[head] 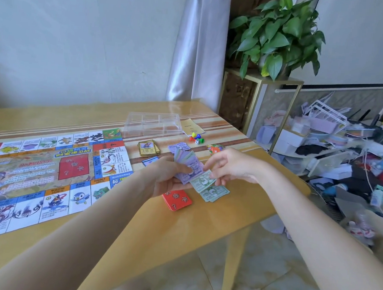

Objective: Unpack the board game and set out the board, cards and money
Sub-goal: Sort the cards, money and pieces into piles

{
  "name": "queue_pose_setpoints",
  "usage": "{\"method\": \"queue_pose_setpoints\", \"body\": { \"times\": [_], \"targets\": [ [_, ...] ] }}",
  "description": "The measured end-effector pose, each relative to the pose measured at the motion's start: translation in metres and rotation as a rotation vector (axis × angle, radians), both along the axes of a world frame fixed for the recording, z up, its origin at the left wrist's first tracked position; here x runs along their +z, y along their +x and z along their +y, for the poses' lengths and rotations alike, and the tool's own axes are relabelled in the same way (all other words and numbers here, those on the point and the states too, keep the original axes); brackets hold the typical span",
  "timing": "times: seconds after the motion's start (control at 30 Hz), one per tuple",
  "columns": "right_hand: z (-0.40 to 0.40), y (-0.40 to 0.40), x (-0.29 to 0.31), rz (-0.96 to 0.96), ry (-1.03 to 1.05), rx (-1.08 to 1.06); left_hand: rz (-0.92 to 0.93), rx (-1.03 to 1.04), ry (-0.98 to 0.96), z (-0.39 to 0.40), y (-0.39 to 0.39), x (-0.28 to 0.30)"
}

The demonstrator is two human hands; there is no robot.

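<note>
The paper game board [50, 172] lies unfolded on the left of the wooden table [181, 229]. My left hand [168, 177] grips a fanned stack of purple play money [188, 164]. My right hand [231, 167] pinches a green banknote [203, 181] at the edge of that stack. Just below lies a small pile of green notes [214, 193]. A red card deck [177, 200] sits under my left hand. A yellow-bordered card deck [149, 148], a blue card [150, 161], more purple notes [180, 146] and an orange-green pile [216, 149] lie further back.
A clear plastic tray [152, 123], a yellowish leaflet [192, 127], coloured pawns [195, 136] and dice [198, 141] sit at the table's back. A potted plant [275, 35] on a gold-framed stand is behind the right corner. Cluttered household items [342, 154] fill the floor to the right.
</note>
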State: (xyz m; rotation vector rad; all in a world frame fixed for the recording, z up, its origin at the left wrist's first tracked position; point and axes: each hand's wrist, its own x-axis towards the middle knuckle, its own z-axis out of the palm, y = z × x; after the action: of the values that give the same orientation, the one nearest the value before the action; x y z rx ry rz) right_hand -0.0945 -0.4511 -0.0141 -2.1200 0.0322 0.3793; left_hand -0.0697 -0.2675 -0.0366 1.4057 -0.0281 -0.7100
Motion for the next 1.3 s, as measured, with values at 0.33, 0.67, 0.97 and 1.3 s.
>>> {"method": "queue_pose_setpoints", "body": {
  "times": [0.33,0.67,0.97,1.3],
  "targets": [
    [-0.005,-0.007,-0.014,-0.188,-0.480,-0.099,0.121,0.043,-0.138,0.003,-0.010,-0.001],
    [0.029,0.010,0.005,-0.223,-0.055,-0.090,-0.012,0.053,-0.130,0.006,-0.002,0.011],
    [0.032,0.025,0.013,-0.206,0.228,-0.249,-0.133,0.183,-0.110,0.016,0.013,0.025],
    [0.039,0.040,0.018,-0.289,0.143,-0.143,-0.172,0.218,-0.053,0.021,0.027,0.026]
  ]
}}
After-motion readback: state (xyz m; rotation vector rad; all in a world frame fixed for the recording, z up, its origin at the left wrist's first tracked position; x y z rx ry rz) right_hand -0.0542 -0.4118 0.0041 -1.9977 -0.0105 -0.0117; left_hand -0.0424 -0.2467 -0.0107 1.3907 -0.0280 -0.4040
